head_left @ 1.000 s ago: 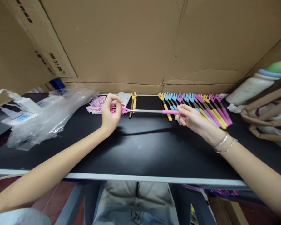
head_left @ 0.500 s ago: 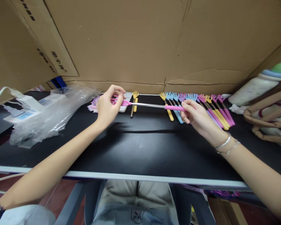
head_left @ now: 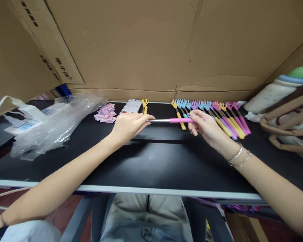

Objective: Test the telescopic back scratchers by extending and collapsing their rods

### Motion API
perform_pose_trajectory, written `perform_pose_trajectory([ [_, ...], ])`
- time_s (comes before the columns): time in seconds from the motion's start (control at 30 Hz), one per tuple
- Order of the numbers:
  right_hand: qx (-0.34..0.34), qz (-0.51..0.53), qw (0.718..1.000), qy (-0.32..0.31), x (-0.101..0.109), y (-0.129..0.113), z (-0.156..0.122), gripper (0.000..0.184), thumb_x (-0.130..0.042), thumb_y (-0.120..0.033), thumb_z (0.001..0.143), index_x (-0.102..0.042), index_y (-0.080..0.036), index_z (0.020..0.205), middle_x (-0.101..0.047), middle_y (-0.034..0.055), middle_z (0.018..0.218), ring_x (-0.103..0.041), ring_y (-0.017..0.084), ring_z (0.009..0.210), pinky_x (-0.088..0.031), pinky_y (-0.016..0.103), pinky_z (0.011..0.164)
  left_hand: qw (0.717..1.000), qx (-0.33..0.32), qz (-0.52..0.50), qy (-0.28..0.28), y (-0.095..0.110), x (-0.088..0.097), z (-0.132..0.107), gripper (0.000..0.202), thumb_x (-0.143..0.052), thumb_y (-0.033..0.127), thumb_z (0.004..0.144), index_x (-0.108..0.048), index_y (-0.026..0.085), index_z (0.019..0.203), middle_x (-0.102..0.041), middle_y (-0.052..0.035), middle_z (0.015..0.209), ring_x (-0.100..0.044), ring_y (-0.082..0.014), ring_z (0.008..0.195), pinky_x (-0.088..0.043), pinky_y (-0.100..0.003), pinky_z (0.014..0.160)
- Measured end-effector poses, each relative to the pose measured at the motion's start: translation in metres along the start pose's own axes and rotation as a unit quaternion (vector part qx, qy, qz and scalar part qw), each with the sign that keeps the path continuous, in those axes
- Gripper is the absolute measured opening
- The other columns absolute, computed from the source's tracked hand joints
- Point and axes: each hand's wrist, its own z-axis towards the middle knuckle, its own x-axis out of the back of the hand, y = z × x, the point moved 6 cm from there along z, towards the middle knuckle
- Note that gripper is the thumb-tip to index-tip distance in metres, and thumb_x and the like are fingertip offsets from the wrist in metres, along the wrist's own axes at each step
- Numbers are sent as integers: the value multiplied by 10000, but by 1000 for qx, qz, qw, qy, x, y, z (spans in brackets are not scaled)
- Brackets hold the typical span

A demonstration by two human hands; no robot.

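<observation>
Between my hands a pink telescopic back scratcher (head_left: 178,120) is held level above the black table. My left hand (head_left: 131,126) is closed around its claw end, which the fingers hide; a short stretch of metal rod shows beside them. My right hand (head_left: 204,127) grips the pink handle near its end. Behind my right hand lies a row of back scratchers (head_left: 231,117) in yellow, blue, purple and pink, claws toward the cardboard. A yellow back scratcher (head_left: 145,105) lies beyond my left hand, next to a phone (head_left: 132,106) with a timer on its screen.
Pink and purple printed cards (head_left: 105,113) are heaped left of the phone. Crumpled clear plastic bags (head_left: 55,126) and a power strip (head_left: 26,125) with a white plug lie at the left. A bottle (head_left: 272,94) and a brown-handled bag (head_left: 280,124) stand right. Cardboard (head_left: 131,47) walls the back.
My left hand has turned over and closed around the claw end, hiding the pink claw. Less rod shows between my hands, and the handle has shifted slightly left.
</observation>
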Motion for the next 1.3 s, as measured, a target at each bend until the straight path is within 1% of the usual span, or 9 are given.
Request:
perform_pose_trajectory([
  [0.17,82,-154,985,10,1,-16,-4,303,-565,-504,811,-557,-201,809,-616,9,635,-564,123,542,-449,260,552,1000,23,-3,-6,-3,-3,-2,237,-431,348,939,-642,268,1008,-701,29,830,-622,-103,680,-317,-242,524],
  [0.23,164,-302,938,49,2,-30,-9,275,-537,-468,842,-595,-202,799,-631,26,681,-576,147,618,-430,280,601,1000,18,7,1,-4,0,-1,248,-424,353,941,-648,265,1001,-691,29,793,-610,-105,652,-309,-246,518],
  [0.37,301,-529,792,51,-12,-43,-20,239,-535,-415,861,-635,-197,861,-662,36,781,-582,166,708,-393,297,669,1000,4,17,8,-2,3,-1,251,-431,352,938,-660,265,988,-685,30,777,-599,-102,637,-306,-251,518],
  [0.47,331,-568,753,9,-23,-38,-24,242,-519,-405,876,-624,-192,921,-668,38,846,-593,158,745,-384,271,645,1000,2,11,5,-1,3,-2,250,-447,374,927,-670,278,987,-683,28,774,-599,-99,642,-304,-257,519],
  [0.8,324,-543,774,0,-25,-31,-26,248,-448,-389,919,-609,-205,959,-679,20,889,-614,124,717,-369,229,576,998,28,-47,14,0,2,-4,214,-511,365,894,-706,308,959,-679,42,706,-583,-91,676,-295,-236,482],
  [0.93,316,-555,770,-5,-23,-30,-25,268,-427,-398,927,-615,-209,953,-691,13,892,-619,126,722,-359,230,571,996,42,-70,19,0,-3,-6,212,-528,373,885,-718,287,921,-700,43,732,-582,-94,692,-335,-225,509],
  [1.1,281,-574,768,-28,-23,-29,-23,307,-396,-419,933,-627,-217,944,-696,9,847,-605,127,666,-314,239,533,998,-6,-50,37,3,-3,-9,230,-506,367,900,-711,274,949,-691,32,712,-574,-103,694,-355,-227,532],
  [1.2,226,-558,795,-73,-22,-25,-20,327,-378,-424,934,-632,-219,941,-682,13,806,-583,134,647,-313,241,550,997,-47,-9,54,7,0,-10,214,-510,340,900,-693,281,994,-686,31,714,-564,-107,696,-345,-237,533],
  [1.3,160,-481,846,-164,-23,-16,-17,367,-350,-436,936,-626,-197,902,-631,13,746,-540,124,627,-344,237,591,992,-85,37,85,13,6,-12,199,-511,317,902,-678,287,1006,-672,37,688,-543,-109,664,-320,-250,525],
])
